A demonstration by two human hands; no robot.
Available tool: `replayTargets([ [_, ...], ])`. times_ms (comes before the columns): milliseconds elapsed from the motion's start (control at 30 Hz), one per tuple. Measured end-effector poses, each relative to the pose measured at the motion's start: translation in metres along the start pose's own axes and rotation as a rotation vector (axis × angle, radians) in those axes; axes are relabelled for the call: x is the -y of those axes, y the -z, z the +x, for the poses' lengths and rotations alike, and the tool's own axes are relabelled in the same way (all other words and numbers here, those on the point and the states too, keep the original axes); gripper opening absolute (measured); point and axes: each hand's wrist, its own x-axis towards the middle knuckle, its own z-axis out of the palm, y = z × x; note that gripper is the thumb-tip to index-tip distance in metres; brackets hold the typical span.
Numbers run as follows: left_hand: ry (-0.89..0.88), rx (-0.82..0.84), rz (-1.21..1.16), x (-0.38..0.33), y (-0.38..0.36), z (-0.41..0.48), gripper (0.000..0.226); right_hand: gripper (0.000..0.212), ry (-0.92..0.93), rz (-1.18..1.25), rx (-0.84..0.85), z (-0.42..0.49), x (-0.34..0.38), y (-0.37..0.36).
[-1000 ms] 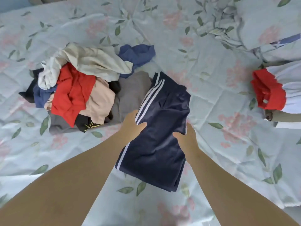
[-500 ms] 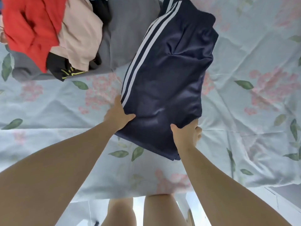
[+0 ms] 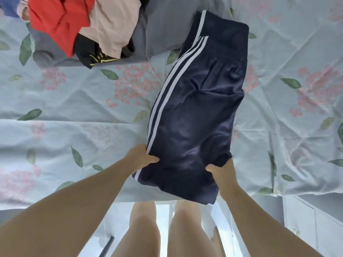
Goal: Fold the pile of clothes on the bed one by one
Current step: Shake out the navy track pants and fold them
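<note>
Navy shorts with white side stripes; pale blue sheet with pink flowers, green leaves

lighting: bright, even, diffuse. shadows: soft and faint, along the navy shorts at the near edge of the bed. glare: mild sheen on the shorts fabric. distortion: wide-angle bending toward frame edges. focus: slight overall softness, stronger on the clothes pile at the far edge.
</note>
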Motion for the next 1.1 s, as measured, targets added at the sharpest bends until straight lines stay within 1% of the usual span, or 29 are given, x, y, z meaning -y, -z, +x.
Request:
replayTargets([
  [67, -0.019, -0.034, -0.136, -0.004, 0.007, 0.007, 0.031, 0.051, -0.051, 0.293, -0.034, 0.014, 0.011, 0.005],
  [100, -0.049, -0.050, -0.193, -0.009, 0.011, 0.011, 0.029, 0.052, -0.051, 0.397, -0.069, 0.023, 0.017, 0.008],
  [133, -0.089, -0.069, -0.235, -0.017, 0.014, 0.017, 0.029, 0.050, -0.031, 0.446, -0.102, 0.031, 0.025, 0.012],
  [167, -0.134, -0.088, -0.263, -0.026, 0.018, 0.024, 0.033, 0.048, 0.004, 0.456, -0.120, 0.040, 0.034, 0.017],
  [233, -0.199, -0.143, -0.297, -0.046, 0.023, 0.036, 0.038, 0.045, 0.080, 0.433, -0.099, 0.053, 0.052, 0.026],
  [333, -0.272, -0.200, -0.355, -0.075, 0.030, 0.055, 0.040, 0.054, 0.165, 0.408, -0.038, 0.075, 0.079, 0.037],
  [400, -0.314, -0.232, -0.398, -0.094, 0.035, 0.065, 0.044, 0.054, 0.194, 0.430, -0.024, 0.089, 0.097, 0.042],
  [467, -0.355, -0.288, -0.403, -0.111, 0.040, 0.072, 0.047, 0.047, 0.182, 0.484, -0.047, 0.102, 0.115, 0.045],
  [533, -0.414, -0.322, -0.395, -0.128, 0.047, 0.078, 0.047, 0.034, 0.168, 0.524, -0.067, 0.113, 0.134, 0.049],
  [567, -0.436, -0.322, -0.398, -0.136, 0.050, 0.080, 0.046, 0.032, 0.165, 0.553, -0.056, 0.116, 0.146, 0.051],
  [600, -0.449, -0.316, -0.408, -0.144, 0.054, 0.082, 0.045, 0.035, 0.159, 0.597, -0.030, 0.119, 0.157, 0.054],
  [700, -0.509, -0.286, -0.442, -0.170, 0.065, 0.084, 0.042, 0.045, 0.104, 0.813, 0.125, 0.123, 0.194, 0.071],
  [767, -0.570, -0.262, -0.450, -0.187, 0.071, 0.085, 0.046, 0.049, 0.080, 0.920, 0.209, 0.126, 0.222, 0.080],
  [833, -0.608, -0.245, -0.439, -0.200, 0.077, 0.086, 0.055, 0.043, 0.109, 0.864, 0.273, 0.129, 0.249, 0.082],
  [867, -0.621, -0.237, -0.426, -0.205, 0.079, 0.087, 0.058, 0.039, 0.135, 0.811, 0.273, 0.130, 0.260, 0.081],
  [900, -0.626, -0.233, -0.401, -0.209, 0.081, 0.089, 0.059, 0.039, 0.176, 0.761, 0.234, 0.134, 0.269, 0.081],
  [933, -0.625, -0.234, -0.371, -0.212, 0.082, 0.091, 0.058, 0.044, 0.238, 0.735, 0.162, 0.139, 0.276, 0.083],
  [1000, -0.609, -0.258, -0.332, -0.215, 0.083, 0.095, 0.046, 0.058, 0.402, 0.680, 0.004, 0.144, 0.285, 0.091],
  [1067, -0.591, -0.305, -0.315, -0.216, 0.082, 0.097, 0.034, 0.059, 0.531, 0.437, -0.205, 0.146, 0.283, 0.100],
  [1100, -0.585, -0.340, -0.291, -0.217, 0.081, 0.097, 0.031, 0.055, 0.556, 0.290, -0.334, 0.147, 0.278, 0.103],
])
